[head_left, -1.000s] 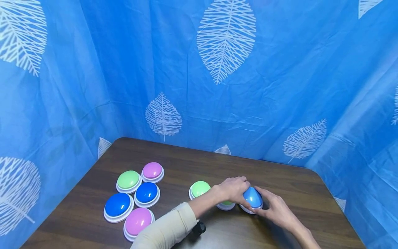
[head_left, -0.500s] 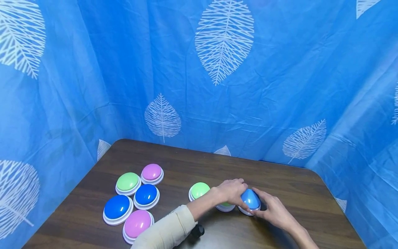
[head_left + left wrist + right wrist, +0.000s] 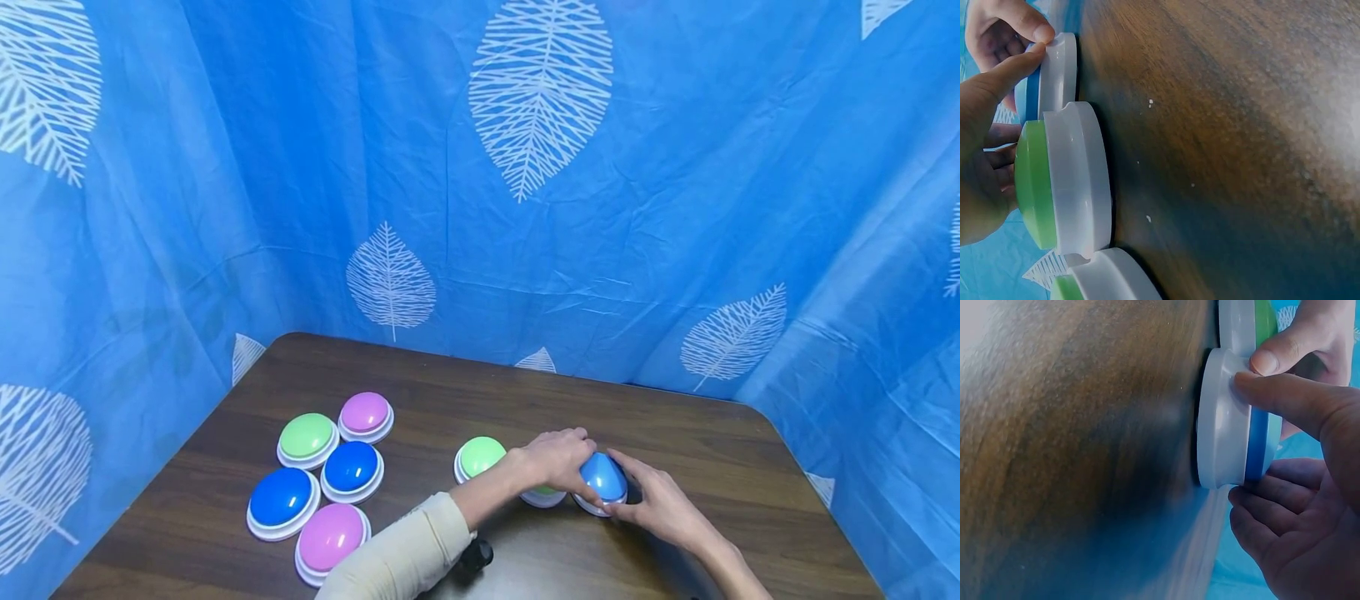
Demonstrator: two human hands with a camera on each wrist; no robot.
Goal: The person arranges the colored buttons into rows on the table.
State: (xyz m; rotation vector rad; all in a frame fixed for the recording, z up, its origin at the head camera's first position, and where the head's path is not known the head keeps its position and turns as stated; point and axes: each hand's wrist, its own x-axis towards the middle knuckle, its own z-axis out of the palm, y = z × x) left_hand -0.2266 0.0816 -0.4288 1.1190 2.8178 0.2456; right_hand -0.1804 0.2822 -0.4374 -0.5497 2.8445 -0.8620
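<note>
Right, left to right. Well left of the fingers (image 3: 1280, 495), five push-buttons cluster on the bench (image 3: 712, 442): outer blue button (image 3: 281, 497), cluster green button (image 3: 306, 436), near pink button (image 3: 330, 537), inner blue button (image 3: 351, 467), far pink button (image 3: 365, 412). None in hand; group looks settled to me.

Next, a row of three running up to the fingers. First green button (image 3: 482, 457) sits left of the left fingers; middle green button (image 3: 1035, 181) sits under the left hand (image 3: 555, 460), base down on the bench. Both look placed.

Row's right end is unfinished: held blue button (image 3: 602, 477), dome up, apparently resting on the bench, not yet let go. My read: seven set, one in hand. It lies between both sets of fingers. Left hand grips its left side, thumb on the near rim. Right hand (image 3: 660, 500) grips its right side, thumb beside the other thumb. Just beside middle green; contact, can't tell.
</note>
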